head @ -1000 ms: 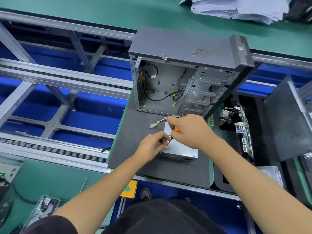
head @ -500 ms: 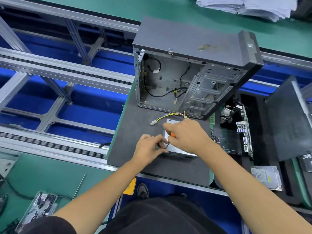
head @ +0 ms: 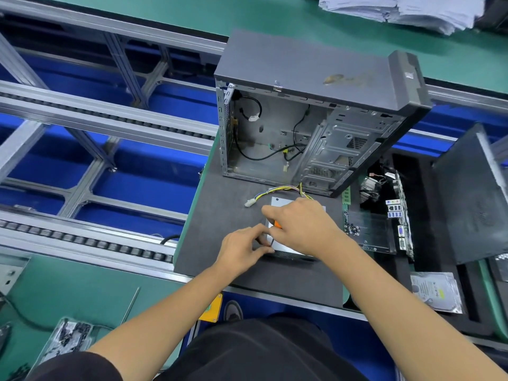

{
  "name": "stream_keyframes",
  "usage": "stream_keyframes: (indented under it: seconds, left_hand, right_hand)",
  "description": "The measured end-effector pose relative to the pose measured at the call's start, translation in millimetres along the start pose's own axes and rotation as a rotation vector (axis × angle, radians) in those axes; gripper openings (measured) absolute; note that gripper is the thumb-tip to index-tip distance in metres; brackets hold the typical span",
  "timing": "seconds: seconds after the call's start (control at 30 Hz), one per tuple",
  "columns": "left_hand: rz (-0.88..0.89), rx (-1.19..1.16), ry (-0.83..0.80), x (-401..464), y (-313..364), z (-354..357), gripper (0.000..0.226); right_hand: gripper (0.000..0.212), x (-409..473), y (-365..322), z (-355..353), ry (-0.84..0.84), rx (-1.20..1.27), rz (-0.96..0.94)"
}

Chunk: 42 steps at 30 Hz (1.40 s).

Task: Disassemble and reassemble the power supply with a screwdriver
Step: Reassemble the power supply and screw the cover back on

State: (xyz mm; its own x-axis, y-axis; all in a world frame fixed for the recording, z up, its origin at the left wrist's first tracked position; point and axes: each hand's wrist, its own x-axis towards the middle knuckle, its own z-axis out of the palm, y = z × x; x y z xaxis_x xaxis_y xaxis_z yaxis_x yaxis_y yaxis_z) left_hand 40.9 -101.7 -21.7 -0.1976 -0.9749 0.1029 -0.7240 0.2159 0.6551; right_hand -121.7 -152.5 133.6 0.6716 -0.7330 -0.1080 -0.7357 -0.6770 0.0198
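Progress: the power supply (head: 286, 206) is already out of the computer case (head: 316, 116) and lies on the dark mat (head: 220, 215) of the counter, so removal from the case looks done. By my reading the work is now on a screw at its near left corner; whether this belongs to opening or closing the unit cannot be told.
Left to do: at least this screw, and most likely refitting the unit in the case.
Power supply: a flat silver-grey metal box, centre of the frame, just below the case; a dark vented side faces the viewer. Its yellow and black wire bundle (head: 277, 191) trails to the upper left and ends in a white plug.
Right hand (head: 302, 226): curled round the orange-handled screwdriver (head: 277, 224), shaft pointing down at the box's corner.
Left hand (head: 243, 248): fingers pinched at that same corner, beside the shaft; what they grip is too small to tell.
Case: stands open, upper centre, with loose black cables inside.
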Motion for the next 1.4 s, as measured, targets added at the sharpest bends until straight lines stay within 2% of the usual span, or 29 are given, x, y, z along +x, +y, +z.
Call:
stream_keyframes:
  seconds: [0.4,0.57,0.7,0.87,0.93,1.03,1.17,1.27,1.4]
  left_hand:
    - [-0.038,-0.051,0.054,-6,-2,8,0.035]
    - [-0.030,-0.058,0.040,-7,-4,8,0.035]
    - [-0.020,-0.092,0.022,-8,-6,8,0.033]
    - [0.002,-0.083,0.030,-5,-9,7,0.035]
    - [0.016,-0.037,0.030,-3,-10,6,0.040]
    - [0.010,-0.013,0.008,-2,-11,5,0.048]
    - [-0.006,-0.066,-0.031,-5,-14,6,0.046]
    - [-0.027,-0.108,-0.035,-6,-13,4,0.048]
    - [-0.036,-0.105,-0.024,-4,-8,-2,0.056]
  right_hand:
    - [0.027,4,-2,3,0.020,0.046,0.029]
    - [0.020,5,-4,3,-0.003,0.038,0.050]
    - [0.015,3,-4,3,0.005,0.137,0.145]
    - [0.009,4,-4,-8,-0.047,0.109,0.104]
    - [0.014,4,-3,-12,-0.098,0.074,0.044]
    - [0.009,3,-1,-13,-0.131,0.118,-0.008]
    - [0.017,6,-3,-12,-0.110,0.144,0.049]
    - [0.021,11,-7,-8,-0.156,0.160,0.098]
    - [0.016,13,-10,-7,-0.207,0.184,0.076]
